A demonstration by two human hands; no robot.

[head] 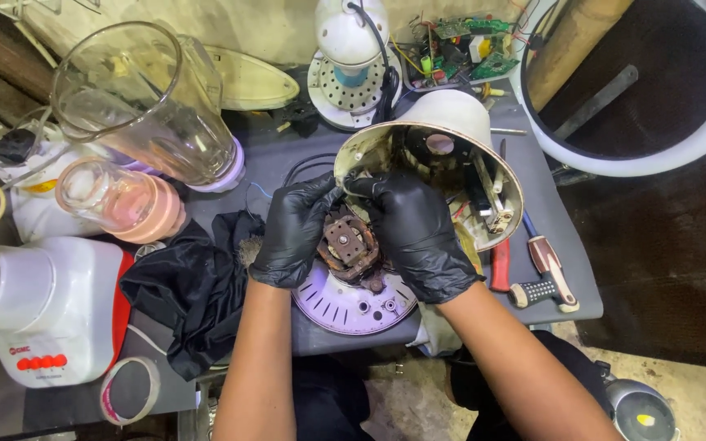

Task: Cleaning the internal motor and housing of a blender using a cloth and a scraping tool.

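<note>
On the cluttered bench (304, 155), a white blender base housing (451, 131) lies tipped on its side, open end toward the person. Both gloved hands work at its rim: left hand (294, 233) and right hand (414, 229) have fingers clenched on the rusty motor (346, 245), above the purple base plate (353, 304). Judging by this, the motor is being drawn out; next calls for a steady pull.

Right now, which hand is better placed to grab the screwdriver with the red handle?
Right, probably. The right hand grips the motor at the housing rim, nearest the screwdriver lying at the table's right. The left hand sits on the motor's far side.
</note>
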